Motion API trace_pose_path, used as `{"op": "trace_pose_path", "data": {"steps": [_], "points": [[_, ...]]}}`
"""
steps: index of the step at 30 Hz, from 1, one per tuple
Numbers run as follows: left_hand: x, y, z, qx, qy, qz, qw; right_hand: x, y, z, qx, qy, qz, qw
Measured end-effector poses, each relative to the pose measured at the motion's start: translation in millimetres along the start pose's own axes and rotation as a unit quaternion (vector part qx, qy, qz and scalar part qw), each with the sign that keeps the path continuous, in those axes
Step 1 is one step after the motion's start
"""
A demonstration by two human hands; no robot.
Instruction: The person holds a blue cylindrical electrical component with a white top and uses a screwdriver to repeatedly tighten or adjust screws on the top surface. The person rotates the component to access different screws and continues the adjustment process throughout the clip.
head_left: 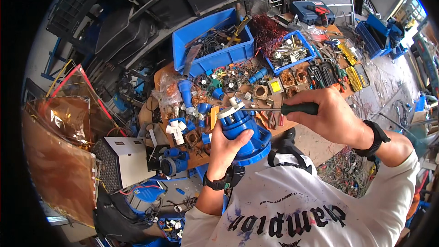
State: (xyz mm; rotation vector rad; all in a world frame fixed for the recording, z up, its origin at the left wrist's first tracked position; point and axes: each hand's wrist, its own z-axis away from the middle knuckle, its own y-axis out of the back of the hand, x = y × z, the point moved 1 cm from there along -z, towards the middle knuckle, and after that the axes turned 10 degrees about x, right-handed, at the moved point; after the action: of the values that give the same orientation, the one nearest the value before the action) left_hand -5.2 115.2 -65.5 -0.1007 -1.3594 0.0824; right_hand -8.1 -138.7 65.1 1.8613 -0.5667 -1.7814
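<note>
My left hand [225, 152] is wrapped round a blue plastic housing [243, 129] with a wide flanged base, held tilted above the near edge of the bench. A white round cap with a raised knob [230, 108] sits on its upper end. In my right hand [327, 112] is a screwdriver [299, 109], its dark green handle in my closed fingers. The thin metal shaft points left and its tip reaches the white cap. Whether the tip sits in a screw cannot be made out.
Loose parts and tools crowd the wooden bench [200, 159]. A large blue crate [215, 64] stands at the back, with a smaller blue tray of metal pieces [291, 51] to its right. Pliers [273, 120] lie beyond the housing. A speaker-like box [125, 162] stands at the left.
</note>
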Motion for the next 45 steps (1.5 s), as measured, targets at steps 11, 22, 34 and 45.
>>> {"op": "trace_pose_path", "data": {"steps": [11,22,34,45], "points": [[-10,0,-5,0.009,-0.002,0.014,1.000,19,-7,-9,0.025,0.139,0.072,0.987],[2,-1,-3,0.018,-0.110,-0.023,0.994,-5,-9,16,0.047,0.352,0.423,0.833],[-3,3,7,0.032,-0.096,-0.014,0.995,3,-13,19,0.020,0.195,0.208,0.958],[-7,2,8,0.036,-0.097,0.001,0.995,7,-14,15,-0.018,0.107,0.104,0.989]]}}
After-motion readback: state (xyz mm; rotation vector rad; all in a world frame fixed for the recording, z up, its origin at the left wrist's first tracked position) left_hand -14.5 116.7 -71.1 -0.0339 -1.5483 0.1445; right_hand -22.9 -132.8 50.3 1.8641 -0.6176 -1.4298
